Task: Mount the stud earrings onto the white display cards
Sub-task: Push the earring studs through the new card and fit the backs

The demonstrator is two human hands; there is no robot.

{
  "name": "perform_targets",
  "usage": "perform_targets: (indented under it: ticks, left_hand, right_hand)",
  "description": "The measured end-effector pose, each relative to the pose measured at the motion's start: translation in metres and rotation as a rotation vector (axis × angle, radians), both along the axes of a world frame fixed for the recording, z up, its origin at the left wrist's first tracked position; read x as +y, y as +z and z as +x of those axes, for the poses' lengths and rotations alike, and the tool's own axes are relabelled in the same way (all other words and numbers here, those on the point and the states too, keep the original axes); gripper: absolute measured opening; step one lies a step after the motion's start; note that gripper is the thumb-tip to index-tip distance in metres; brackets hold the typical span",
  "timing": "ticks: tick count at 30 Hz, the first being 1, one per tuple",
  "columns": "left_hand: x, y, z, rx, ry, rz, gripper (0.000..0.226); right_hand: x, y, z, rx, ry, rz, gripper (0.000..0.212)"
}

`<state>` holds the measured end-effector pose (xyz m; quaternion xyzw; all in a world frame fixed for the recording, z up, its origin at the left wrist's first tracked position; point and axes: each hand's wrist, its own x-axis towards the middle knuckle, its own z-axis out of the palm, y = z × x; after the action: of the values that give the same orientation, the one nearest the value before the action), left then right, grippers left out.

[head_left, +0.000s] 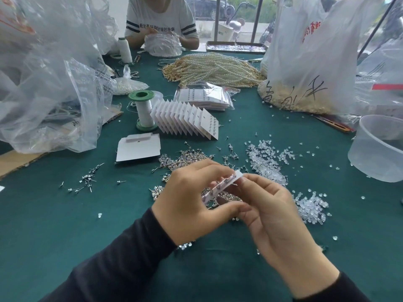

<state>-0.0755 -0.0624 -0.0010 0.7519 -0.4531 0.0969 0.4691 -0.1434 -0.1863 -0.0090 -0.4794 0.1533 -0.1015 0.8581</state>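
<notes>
Both my hands hold one white display card [224, 185] edge-on above the green table, with several stud posts sticking out of its back. My left hand [192, 203] grips the card's lower end between thumb and fingers. My right hand [268, 212] pinches the upper end near the studs. Loose stud earrings [185, 158] lie in a heap just beyond my hands, with more scattered to the left [87, 179]. Clear plastic earring backs [266, 160] are piled to the right. A fanned row of filled cards [187, 120] stands farther back. Blank cards [138, 149] lie flat to its left.
A green-capped thread spool [144, 112] stands beside the card row. Pearl strands [213, 69] are heaped at the back. Plastic bags [50, 83] crowd the left and the right [309, 57]. A clear tub [379, 149] sits at the right edge. A person [161, 22] works opposite.
</notes>
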Motion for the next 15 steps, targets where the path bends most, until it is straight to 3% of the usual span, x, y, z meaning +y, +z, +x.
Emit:
perform_targets:
  ticks: [5,9,12,15]
  left_hand:
    - [-0.002,-0.001,0.004,-0.086,0.040,-0.011,0.018]
    - [0.006,0.007,0.012,0.060,0.108,-0.170,0.010]
    - [0.013,0.008,0.021,0.261,0.245,-0.307,0.012]
    - [0.014,0.006,0.028,0.352,0.350,-0.340,0.018]
  right_hand:
    - [0.003,0.002,0.000,-0.099,-0.010,-0.092,0.010]
    - [-0.009,0.006,-0.001,-0.182,0.035,-0.188,0.009]
    - [-0.016,0.005,-0.002,-0.175,0.062,-0.738,0.008]
    - [-0.006,-0.008,-0.003,-0.204,0.225,-1.288,0.013]
